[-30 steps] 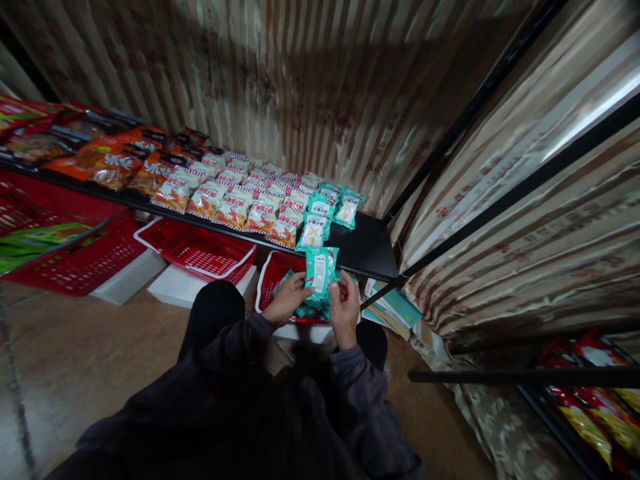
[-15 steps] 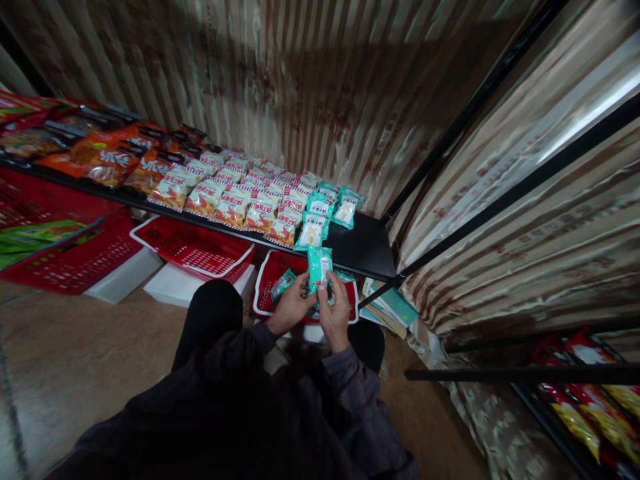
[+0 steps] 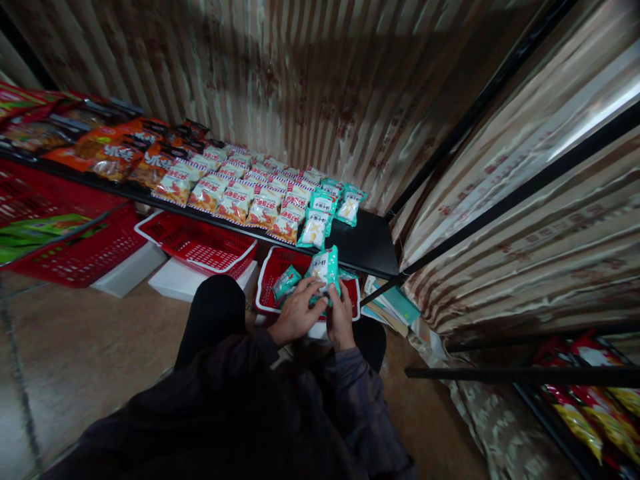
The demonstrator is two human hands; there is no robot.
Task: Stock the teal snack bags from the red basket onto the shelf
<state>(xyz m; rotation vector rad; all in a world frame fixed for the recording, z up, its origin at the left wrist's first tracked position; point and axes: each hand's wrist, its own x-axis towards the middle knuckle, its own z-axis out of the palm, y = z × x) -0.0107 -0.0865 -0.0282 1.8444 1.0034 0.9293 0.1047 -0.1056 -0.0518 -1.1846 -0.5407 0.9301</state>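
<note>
A teal-and-white snack bag (image 3: 325,264) is held above a red basket (image 3: 266,277) with a white rim. My left hand (image 3: 298,313) lies across the bag's lower front, its fingers closed on it. At the bag's lower right edge, my right hand (image 3: 341,319) grips it too, with the thumb side toward the bag. More teal bags lie in the basket, one of them a snack bag (image 3: 287,283) left of my left hand. Just beyond, matching teal bags (image 3: 316,225) sit in short rows on the black shelf (image 3: 367,243).
Rows of white-and-orange snack bags (image 3: 235,200) and orange bags (image 3: 117,160) fill the shelf leftward. Below stand another red basket (image 3: 200,250) and white boxes (image 3: 177,283). A black shelf post (image 3: 450,143) slants up at right, before a striped curtain (image 3: 500,200).
The held bag has turned from its back to its printed front. My left hand has moved over its lower front. The view has shifted slightly.
</note>
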